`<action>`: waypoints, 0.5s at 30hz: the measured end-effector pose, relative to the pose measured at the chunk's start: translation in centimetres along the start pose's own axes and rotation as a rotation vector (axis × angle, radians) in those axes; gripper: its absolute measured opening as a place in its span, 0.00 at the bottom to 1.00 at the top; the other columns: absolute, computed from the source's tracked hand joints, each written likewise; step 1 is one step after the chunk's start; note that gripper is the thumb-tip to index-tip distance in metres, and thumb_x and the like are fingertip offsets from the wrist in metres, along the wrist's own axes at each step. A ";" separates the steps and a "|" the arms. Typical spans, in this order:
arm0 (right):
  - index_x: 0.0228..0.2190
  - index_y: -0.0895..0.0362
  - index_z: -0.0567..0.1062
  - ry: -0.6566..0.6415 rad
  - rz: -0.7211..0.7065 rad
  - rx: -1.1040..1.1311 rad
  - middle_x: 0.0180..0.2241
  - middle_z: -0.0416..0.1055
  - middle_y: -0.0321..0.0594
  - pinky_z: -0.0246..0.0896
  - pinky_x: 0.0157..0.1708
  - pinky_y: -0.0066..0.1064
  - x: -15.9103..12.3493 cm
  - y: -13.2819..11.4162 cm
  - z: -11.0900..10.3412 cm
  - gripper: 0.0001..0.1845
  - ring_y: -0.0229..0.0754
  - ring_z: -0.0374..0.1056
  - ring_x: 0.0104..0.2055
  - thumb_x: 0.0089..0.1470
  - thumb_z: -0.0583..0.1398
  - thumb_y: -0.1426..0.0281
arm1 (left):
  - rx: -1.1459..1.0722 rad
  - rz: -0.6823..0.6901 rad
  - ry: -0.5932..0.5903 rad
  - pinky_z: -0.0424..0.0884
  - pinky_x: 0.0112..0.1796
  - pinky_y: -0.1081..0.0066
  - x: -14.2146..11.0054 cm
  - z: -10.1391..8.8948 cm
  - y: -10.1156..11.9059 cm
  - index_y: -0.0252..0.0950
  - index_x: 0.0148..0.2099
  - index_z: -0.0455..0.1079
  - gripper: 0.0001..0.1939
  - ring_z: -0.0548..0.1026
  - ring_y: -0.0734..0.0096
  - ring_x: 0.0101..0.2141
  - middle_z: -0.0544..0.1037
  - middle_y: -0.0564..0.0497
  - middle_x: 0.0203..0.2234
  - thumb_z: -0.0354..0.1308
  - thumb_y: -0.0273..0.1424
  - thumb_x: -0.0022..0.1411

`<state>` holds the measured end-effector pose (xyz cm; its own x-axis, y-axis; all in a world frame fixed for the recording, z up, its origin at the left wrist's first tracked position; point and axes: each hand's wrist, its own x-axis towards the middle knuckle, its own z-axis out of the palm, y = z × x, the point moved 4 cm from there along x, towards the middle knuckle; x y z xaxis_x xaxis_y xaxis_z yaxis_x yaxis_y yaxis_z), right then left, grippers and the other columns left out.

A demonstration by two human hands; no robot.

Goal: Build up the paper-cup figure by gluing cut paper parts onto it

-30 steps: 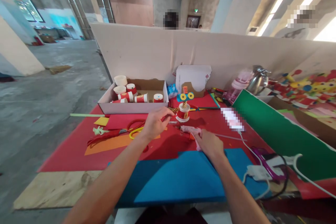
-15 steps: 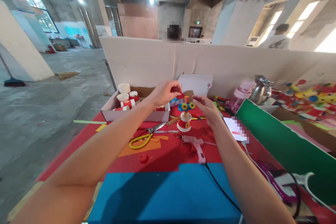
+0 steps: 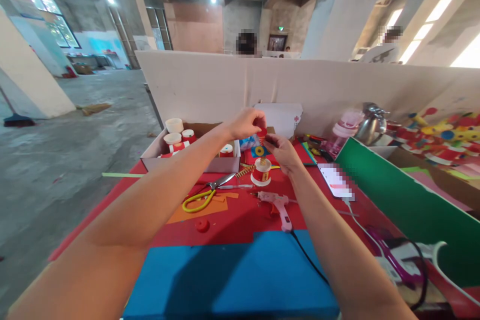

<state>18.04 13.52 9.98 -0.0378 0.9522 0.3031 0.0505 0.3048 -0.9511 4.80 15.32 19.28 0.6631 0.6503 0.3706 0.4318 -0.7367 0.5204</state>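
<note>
My left hand (image 3: pixel 247 122) pinches a small red paper disc (image 3: pixel 263 131) at the top of the orange paper spring. That spring rises from a paper-cup figure (image 3: pixel 261 172), which has a blue strip with yellow ring eyes (image 3: pixel 259 151). My right hand (image 3: pixel 283 152) has its fingertips closed at the figure's right side, covering one eye. A pink hot glue gun (image 3: pixel 277 205) lies in front of the figure, out of both hands. Yellow-handled scissors (image 3: pixel 202 200) rest to the left, near a red paper roll (image 3: pixel 202 225).
A box (image 3: pixel 191 164) of paper cups stands at back left. On the right are a phone (image 3: pixel 333 180) with a cable, a green-sided box (image 3: pixel 397 210), a metal jug (image 3: pixel 371 122) and a pink bottle (image 3: pixel 343 127). Blue foam (image 3: pixel 225 275) covers the front edge.
My right hand has let go of the glue gun and moved up to the figure. My left hand has brought the red disc onto the spring's top.
</note>
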 end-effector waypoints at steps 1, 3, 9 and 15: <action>0.35 0.57 0.75 0.030 0.001 0.001 0.35 0.76 0.39 0.64 0.44 0.35 -0.1 0.2 0.0 0.18 0.40 0.70 0.39 0.42 0.65 0.61 | 0.004 -0.002 -0.008 0.64 0.28 0.73 0.0 0.1 0.1 0.30 0.31 0.72 0.08 0.69 0.77 0.25 0.75 0.51 0.23 0.53 0.20 0.47; 0.34 0.58 0.74 0.091 0.003 0.002 0.32 0.75 0.38 0.65 0.43 0.35 -0.3 0.5 -0.1 0.19 0.40 0.70 0.36 0.39 0.67 0.61 | 0.022 0.007 -0.014 0.63 0.27 0.74 0.1 0.2 0.3 0.31 0.31 0.71 0.08 0.68 0.77 0.24 0.74 0.53 0.22 0.54 0.19 0.46; 0.33 0.57 0.73 0.178 -0.017 0.010 0.30 0.73 0.37 0.64 0.38 0.33 -1.0 0.5 -0.1 0.18 0.39 0.68 0.34 0.40 0.65 0.60 | 0.032 0.028 -0.012 0.60 0.24 0.76 0.7 0.8 -0.2 0.32 0.31 0.71 0.07 0.67 0.78 0.22 0.72 0.55 0.20 0.56 0.21 0.45; 0.32 0.57 0.73 0.177 -0.002 0.082 0.30 0.73 0.36 0.63 0.39 0.33 -1.2 0.2 0.1 0.18 0.38 0.67 0.34 0.38 0.66 0.62 | 0.079 0.031 0.002 0.61 0.25 0.75 1.1 1.6 -0.3 0.32 0.32 0.72 0.10 0.68 0.77 0.23 0.72 0.55 0.19 0.55 0.19 0.44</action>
<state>17.98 12.46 9.45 0.1383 0.9427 0.3037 -0.0317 0.3107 -0.9500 6.38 15.98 18.36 0.6760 0.6271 0.3870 0.4579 -0.7689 0.4462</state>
